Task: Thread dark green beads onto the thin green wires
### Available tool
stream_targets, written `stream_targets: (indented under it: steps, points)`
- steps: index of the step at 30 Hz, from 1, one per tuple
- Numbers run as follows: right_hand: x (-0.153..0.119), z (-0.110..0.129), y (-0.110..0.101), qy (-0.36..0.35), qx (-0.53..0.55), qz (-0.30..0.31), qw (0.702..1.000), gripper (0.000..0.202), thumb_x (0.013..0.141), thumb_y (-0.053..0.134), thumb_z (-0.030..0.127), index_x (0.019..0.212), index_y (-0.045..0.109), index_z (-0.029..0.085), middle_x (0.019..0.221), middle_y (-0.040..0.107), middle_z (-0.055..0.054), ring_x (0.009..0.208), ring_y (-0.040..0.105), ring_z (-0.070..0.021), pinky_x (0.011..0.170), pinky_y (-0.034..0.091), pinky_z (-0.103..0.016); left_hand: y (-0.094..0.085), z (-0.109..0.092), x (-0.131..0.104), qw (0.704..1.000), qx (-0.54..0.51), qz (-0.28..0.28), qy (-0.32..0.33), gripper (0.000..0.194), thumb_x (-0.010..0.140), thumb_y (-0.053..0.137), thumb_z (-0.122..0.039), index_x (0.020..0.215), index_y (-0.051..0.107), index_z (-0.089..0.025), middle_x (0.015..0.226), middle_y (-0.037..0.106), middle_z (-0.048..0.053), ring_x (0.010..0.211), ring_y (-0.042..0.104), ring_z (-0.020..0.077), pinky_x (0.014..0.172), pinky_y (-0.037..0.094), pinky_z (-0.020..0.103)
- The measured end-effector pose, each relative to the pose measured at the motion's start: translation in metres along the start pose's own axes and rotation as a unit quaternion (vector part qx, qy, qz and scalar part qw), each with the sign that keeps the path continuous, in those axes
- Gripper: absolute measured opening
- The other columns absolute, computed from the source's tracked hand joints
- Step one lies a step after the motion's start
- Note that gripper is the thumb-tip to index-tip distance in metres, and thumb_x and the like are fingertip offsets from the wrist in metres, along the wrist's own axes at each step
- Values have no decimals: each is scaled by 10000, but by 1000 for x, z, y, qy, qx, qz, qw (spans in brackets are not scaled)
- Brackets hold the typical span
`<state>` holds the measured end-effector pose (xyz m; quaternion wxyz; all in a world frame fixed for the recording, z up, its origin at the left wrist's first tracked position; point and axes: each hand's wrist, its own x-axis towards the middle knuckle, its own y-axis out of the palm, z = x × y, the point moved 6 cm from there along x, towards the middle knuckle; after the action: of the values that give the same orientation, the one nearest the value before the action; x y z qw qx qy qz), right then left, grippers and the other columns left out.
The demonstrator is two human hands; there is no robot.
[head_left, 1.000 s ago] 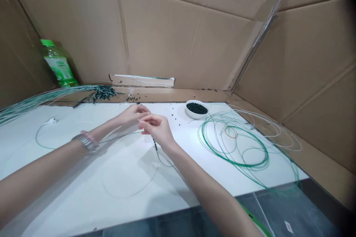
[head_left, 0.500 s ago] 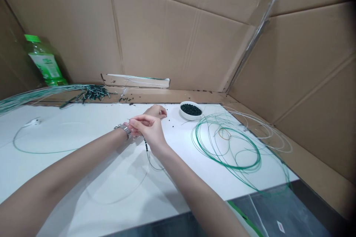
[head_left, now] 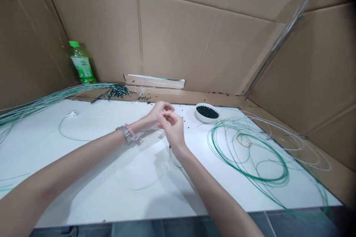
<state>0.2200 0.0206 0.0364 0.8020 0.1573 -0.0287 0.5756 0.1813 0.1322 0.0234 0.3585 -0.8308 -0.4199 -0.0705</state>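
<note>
A beaded strand (head_left: 170,147) is being pinched by the right hand (head_left: 175,128), seemingly for control; the hold of the left hand (head_left: 158,112) cannot be told. Beads (head_left: 207,111) are being confined by the far bowl (head_left: 202,119).

White tabletop (head_left: 111,203), boxed in by brown cardboard: back wall (head_left: 178,37) behind it, left wall (head_left: 25,37) beyond its left end, right wall (head_left: 319,70) beyond its right. Back wall is creased. Shiny clear tape (head_left: 293,29) runs up the corner seam behind tabletop's right end. Cardboard ledge (head_left: 194,98) lines tabletop's far edge. Grey tiled floor (head_left: 289,226) below its near edge. Soft shadows fall on tabletop.
</note>
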Motion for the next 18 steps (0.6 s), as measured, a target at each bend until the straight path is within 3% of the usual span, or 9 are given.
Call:
stream_targets:
  steps: [3,6,9,13,18]
  points:
    - [-3,6,-4,-69,-54,-19,996,153,731,581,309,706,584,158,718,586,-19,710,561,-142,627,532,-268,-26,-8,-35,992,-91,-30,-77,343,734,595,-424,844,649,-104,789,683,65,695,614,138,623,484,232]
    - [-7,5,-3,-86,-100,-31,991,138,762,568,290,716,584,161,735,600,-25,746,573,-152,605,520,-253,-37,-11,-81,929,-295,-71,-211,258,662,726,-347,825,669,-156,827,655,28,757,587,109,669,444,200]
    - [-14,2,3,-75,-123,-17,989,121,772,567,274,734,595,163,818,640,-46,813,600,-166,610,520,-250,-35,-15,-116,871,-401,-71,-275,210,654,759,-297,814,686,-181,830,638,12,753,557,86,653,403,182]
    - [-26,-2,16,-58,-147,31,987,88,785,565,241,746,599,169,909,665,-50,871,622,-165,643,522,-243,-31,-14,-134,826,-475,-81,-293,178,666,766,-267,810,689,-197,849,631,1,781,555,78,675,395,181]
    - [-34,-2,23,-60,-171,59,982,60,790,567,211,748,594,175,888,667,-36,855,635,-151,645,538,-234,-28,-12,-139,807,-504,-73,-298,163,683,756,-250,827,693,-207,883,641,-3,791,557,76,672,390,184]
